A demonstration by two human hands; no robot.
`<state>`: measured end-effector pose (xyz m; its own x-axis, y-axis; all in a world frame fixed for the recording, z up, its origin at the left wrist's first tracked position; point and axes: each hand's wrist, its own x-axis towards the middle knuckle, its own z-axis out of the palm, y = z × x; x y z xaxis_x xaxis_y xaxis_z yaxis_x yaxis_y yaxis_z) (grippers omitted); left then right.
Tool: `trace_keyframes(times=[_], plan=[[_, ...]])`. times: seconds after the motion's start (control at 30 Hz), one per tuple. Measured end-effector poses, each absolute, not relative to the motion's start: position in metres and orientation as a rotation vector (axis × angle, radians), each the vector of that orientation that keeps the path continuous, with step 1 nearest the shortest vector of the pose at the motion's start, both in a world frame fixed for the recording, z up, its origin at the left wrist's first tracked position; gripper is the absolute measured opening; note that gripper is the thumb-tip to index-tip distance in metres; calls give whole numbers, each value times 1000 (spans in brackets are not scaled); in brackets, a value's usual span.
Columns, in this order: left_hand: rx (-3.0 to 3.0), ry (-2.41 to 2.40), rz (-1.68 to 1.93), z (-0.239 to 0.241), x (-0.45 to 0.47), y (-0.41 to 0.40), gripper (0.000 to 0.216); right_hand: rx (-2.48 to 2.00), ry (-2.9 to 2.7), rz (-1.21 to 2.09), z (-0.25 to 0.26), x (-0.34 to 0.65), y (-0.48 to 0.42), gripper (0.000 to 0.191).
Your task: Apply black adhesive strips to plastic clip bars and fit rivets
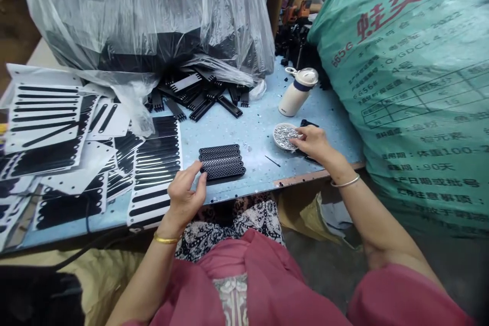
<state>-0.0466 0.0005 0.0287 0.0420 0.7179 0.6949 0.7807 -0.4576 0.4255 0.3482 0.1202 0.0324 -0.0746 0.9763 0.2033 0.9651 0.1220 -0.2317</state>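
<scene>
On tabletop (254,130): left grip (184,194) apart against perforated combs (222,161); right grip (315,143) together over beads (283,135)

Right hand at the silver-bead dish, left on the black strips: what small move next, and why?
Probably pinch a few silver pieces from the dish: the right hand touches its rim, and the left hand steadies the black strips.

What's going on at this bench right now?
A seated person works at a blue table. Their left hand has its fingers on the end of a set of black perforated strips lying flat near the table edge. Their right hand reaches to a small dish of silvery bits, fingertips at its rim. A white bottle stands behind the dish; whether either hand grips anything is unclear.
</scene>
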Motion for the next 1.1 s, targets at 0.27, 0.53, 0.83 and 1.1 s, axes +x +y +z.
trace_keyframes(times=[0.27,0.53,0.83,1.1], plan=[[-2278,-1948,-1325,16,-62,-6,26,-1920,-2464,93,18,354,156,29],[-2269,-2062,-1448,7,-62,-5,31,-2021,-2313,-23,32,339,145,26],[-2262,-2015,-1443,3,-71,8,28,-1772,-1623,569,42,336,142,9],[-2384,-1885,-1247,13,-67,25,28,-1344,-1851,1234,54,204,118,21]])
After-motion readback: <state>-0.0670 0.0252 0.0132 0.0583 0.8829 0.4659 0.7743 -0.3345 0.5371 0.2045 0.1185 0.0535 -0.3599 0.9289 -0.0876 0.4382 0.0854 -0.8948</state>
